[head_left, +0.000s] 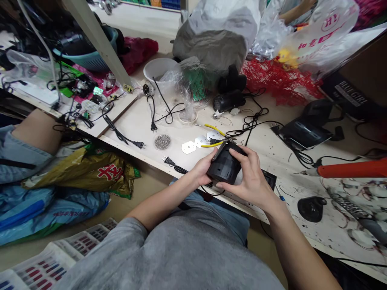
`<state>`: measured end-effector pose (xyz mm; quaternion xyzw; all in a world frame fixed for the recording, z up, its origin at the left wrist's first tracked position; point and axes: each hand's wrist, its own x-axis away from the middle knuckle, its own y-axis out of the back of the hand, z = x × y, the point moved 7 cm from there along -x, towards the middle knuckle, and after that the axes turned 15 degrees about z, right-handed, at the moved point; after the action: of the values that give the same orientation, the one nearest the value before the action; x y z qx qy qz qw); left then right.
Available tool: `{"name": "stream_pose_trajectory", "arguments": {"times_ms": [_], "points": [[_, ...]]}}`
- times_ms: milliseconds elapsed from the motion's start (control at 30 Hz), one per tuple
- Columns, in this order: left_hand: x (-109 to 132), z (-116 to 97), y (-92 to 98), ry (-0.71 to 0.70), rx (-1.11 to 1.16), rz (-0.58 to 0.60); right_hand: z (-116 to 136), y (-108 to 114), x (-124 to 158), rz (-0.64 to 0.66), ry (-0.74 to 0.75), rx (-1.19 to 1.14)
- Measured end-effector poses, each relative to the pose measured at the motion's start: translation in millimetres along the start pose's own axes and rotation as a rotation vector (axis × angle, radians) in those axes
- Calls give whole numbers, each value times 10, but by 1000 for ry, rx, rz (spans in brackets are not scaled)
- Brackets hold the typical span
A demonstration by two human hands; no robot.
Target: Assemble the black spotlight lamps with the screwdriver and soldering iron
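Observation:
Both of my hands hold a black plastic housing (225,167) above the front edge of the workbench (127,141). My left hand (204,167) grips its left side, and my right hand (249,173) wraps its top and right side. Just beyond it lie yellow-handled pliers (215,139) on several hexagonal metal plates (189,147). A dish of small screws (162,141) sits further left. A black power cord with a plug (169,162) lies near my left wrist. The housing's underside is hidden by my fingers.
An orange-handled soldering iron (352,169) lies at the right, beside a black rounded part (312,209). Black cords, a motor (228,101), a white bowl (159,69) and plastic bags crowd the bench's far side. Bags and crates (57,257) lie on the floor.

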<state>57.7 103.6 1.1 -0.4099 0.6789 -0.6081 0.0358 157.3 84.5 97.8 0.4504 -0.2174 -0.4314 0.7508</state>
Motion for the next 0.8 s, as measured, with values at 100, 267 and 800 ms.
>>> {"name": "stream_pose_trajectory", "arguments": {"times_ms": [100,267,800], "points": [[-13,-21,-13,-44,12,-33,-52,-44,-5,-9,-6,-7],[-33,-55,6,-108,12,-114,-132,-90,-41,11,6,11],[30,-61,-52,-141,26,-196,-187,-47,-98,66,10,-15]]}}
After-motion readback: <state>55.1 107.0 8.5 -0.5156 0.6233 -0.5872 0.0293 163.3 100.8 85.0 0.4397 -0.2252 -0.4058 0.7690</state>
